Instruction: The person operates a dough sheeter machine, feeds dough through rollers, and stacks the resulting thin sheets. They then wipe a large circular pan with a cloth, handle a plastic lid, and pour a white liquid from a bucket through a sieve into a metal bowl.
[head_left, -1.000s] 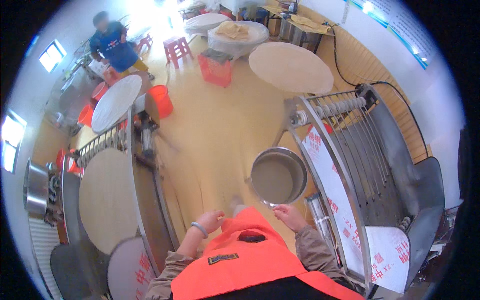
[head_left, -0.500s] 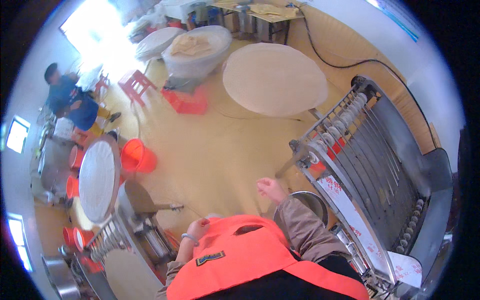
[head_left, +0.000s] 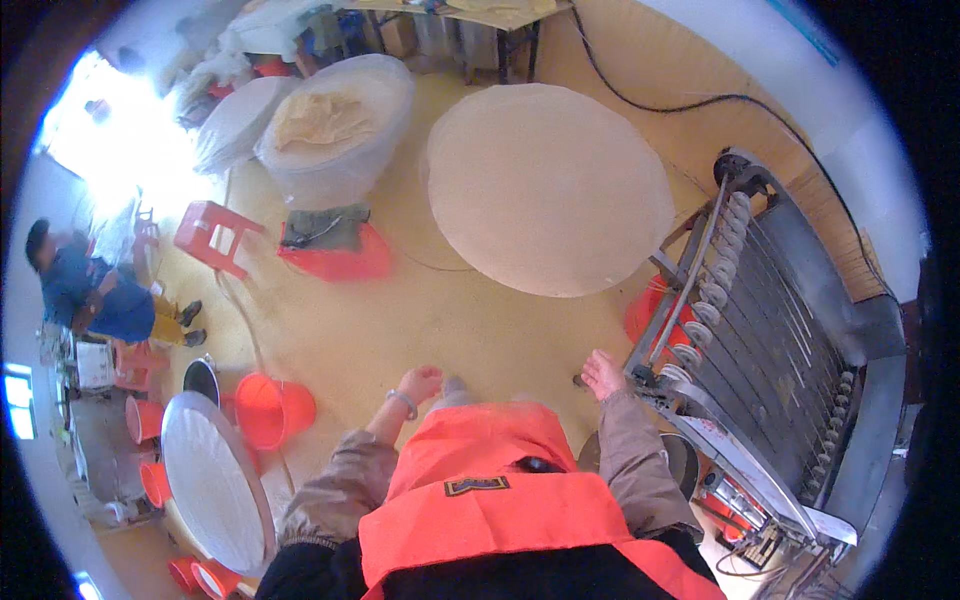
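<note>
My left hand (head_left: 420,385), with a pale bracelet at the wrist, hangs in front of the red apron (head_left: 490,500). Its fingers are loosely bent and hold nothing that I can see. My right hand (head_left: 602,374) is in the air beside the front corner of the metal roller machine (head_left: 800,340), apart from it. The fingers there are half curled, a little apart, with nothing visible in them. Ahead of both hands is a large round beige disc (head_left: 550,190), its support mostly hidden. A dark metal pot (head_left: 680,462) shows partly behind my right sleeve.
A red bucket (head_left: 272,410) and a pale round board (head_left: 215,480) stand at the left. Farther off are a red crate (head_left: 345,255), a red stool (head_left: 215,235) and plastic-covered round stacks (head_left: 335,150). Another person (head_left: 105,290) stands far left. A black cable (head_left: 680,108) runs along the wall.
My view has moved forward and turned; the round disc is nearer and the left-hand machine is out of sight. My left hand has come out forward. My right hand now shows nearer the roller machine.
</note>
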